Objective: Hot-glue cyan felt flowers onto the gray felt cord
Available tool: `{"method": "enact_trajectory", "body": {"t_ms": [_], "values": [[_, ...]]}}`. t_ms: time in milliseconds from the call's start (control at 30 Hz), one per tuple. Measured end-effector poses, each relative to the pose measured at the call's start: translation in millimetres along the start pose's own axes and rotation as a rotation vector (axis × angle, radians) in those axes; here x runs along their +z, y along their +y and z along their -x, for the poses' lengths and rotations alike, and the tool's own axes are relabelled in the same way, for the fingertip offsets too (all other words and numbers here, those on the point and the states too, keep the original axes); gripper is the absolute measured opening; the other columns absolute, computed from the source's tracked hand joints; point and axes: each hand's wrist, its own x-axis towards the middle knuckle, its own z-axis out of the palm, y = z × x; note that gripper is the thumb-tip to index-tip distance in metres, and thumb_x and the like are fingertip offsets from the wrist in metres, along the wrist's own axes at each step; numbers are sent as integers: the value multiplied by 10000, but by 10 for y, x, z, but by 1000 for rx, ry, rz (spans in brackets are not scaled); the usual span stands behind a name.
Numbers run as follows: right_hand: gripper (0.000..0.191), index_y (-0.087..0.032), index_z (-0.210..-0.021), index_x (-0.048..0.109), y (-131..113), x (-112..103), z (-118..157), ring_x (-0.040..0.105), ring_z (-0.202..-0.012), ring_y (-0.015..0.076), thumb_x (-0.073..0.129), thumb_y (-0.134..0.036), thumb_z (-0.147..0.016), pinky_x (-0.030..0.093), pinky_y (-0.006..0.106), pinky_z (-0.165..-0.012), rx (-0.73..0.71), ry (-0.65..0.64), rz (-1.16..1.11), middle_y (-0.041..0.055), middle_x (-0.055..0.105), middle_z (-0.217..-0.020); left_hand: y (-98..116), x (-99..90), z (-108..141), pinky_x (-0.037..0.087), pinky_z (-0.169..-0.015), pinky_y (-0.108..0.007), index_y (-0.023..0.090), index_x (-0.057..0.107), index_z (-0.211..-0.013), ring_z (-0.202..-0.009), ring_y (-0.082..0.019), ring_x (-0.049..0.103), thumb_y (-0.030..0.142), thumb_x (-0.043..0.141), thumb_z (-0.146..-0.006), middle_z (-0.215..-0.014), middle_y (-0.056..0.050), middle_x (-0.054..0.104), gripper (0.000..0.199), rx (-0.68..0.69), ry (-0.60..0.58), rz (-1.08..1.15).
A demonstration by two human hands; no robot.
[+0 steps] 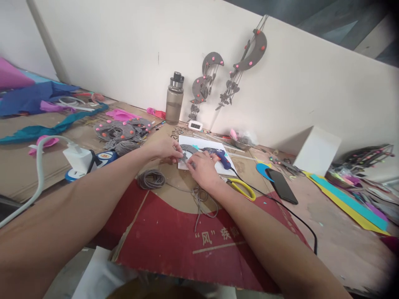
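A grey felt crescent (188,148) lies over a white sheet (184,141), partly hidden by my fingers. My left hand (165,148) reaches in from the left, thumb and fingers pinching the small grey felt part at the crescent's near edge. My right hand (202,166) is curled at the same spot, its fingertips closed on the grey piece; the exact grip is partly covered. Just right of that hand, a blue glue gun (223,159) rests on the sheet. Yellow-handled scissors (242,189) lie beside my right wrist. Grey cord sits in a coil (151,179) and in loose loops (204,203) nearer me.
Behind stand a water bottle (174,101) and a small digital clock (195,125). Finished grey crescents (258,52) hang on the white wall. To the left are a pile of grey felt pieces (121,131) and a charger (77,160). A phone (282,186) and black cable (280,199) lie right.
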Motion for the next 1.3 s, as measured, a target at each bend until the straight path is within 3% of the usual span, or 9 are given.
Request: {"method": "enact_trajectory", "body": {"t_ms": [200, 467, 600, 667, 733, 800, 967, 1167, 1300], "values": [[102, -190, -733, 585, 46, 20, -5, 460, -935, 215, 512, -209, -802, 212, 391, -825, 100, 109, 36, 47, 633, -900, 51, 34, 29, 384, -425, -198, 155, 604, -783, -518, -142, 599, 328, 682, -663, -556, -41, 651, 225, 20, -53, -58], [90, -202, -776, 574, 47, -40, -24, 468, -952, 214, 496, -223, -815, 224, 370, -808, 168, 178, -20, 37, 615, -929, 23, 40, -11, 413, -483, -226, 150, 621, -702, -480, -132, 575, 380, 632, -684, -555, -33, 646, 230, 7, -17, -288], [114, -208, -789, 582, 23, -59, -13, 466, -969, 211, 485, -244, -837, 226, 364, -828, 138, 154, -74, 37, 607, -952, 47, -28, -32, 390, -561, -226, 176, 682, -753, -584, -130, 564, 351, 602, -698, -682, -18, 664, 200, 308, 234, -477], [124, -211, -796, 587, 11, -64, -11, 465, -973, 208, 481, -252, -845, 227, 361, -832, 134, 134, -88, 36, 602, -958, 58, -24, -38, 396, -624, -217, 200, 702, -837, -668, -123, 566, 302, 622, -674, -870, -14, 677, 208, 480, 217, -481], [130, -212, -805, 594, 3, -65, -13, 464, -977, 208, 483, -262, -851, 229, 359, -830, 132, 124, -99, 38, 599, -964, 49, 9, -47, 399, -664, -210, 213, 703, -874, -708, -117, 562, 247, 618, -663, -962, -9, 667, 230, 544, 108, -441], [135, -212, -812, 599, 3, -63, -17, 464, -981, 211, 485, -270, -854, 229, 359, -830, 127, 128, -106, 40, 600, -969, 16, 51, -64, 399, -670, -209, 213, 702, -871, -704, -120, 557, 223, 612, -663, -892, -1, 674, 228, 511, 35, -401], [135, -211, -796, 597, 21, -56, -17, 472, -978, 215, 495, -281, -851, 230, 353, -821, 126, 144, -126, 34, 614, -959, -82, 112, -95, 401, -658, -211, 181, 688, -819, -692, -126, 554, 307, 584, -721, -738, 3, 655, 190, 453, 18, -273], [160, -199, -979, 544, -7, -102, 22, 483, -947, 201, 464, -261, -855, 240, 337, -816, 147, 186, -173, 43, 613, -987, -104, 173, -59, 371, -526, -198, 152, 630, -827, -560, -92, 481, 331, 579, -740, -638, 5, 573, 206, 362, 75, 24], [176, -230, -918, 598, -36, -98, 58, 454, -974, 204, 431, -217, -863, 228, 343, -816, 60, 134, -169, 30, 610, -1003, -137, 157, -91, 383, -530, -195, 146, 601, -823, -570, -89, 492, 310, 629, -701, -660, 6, 571, 206, 383, 132, 84]]}}
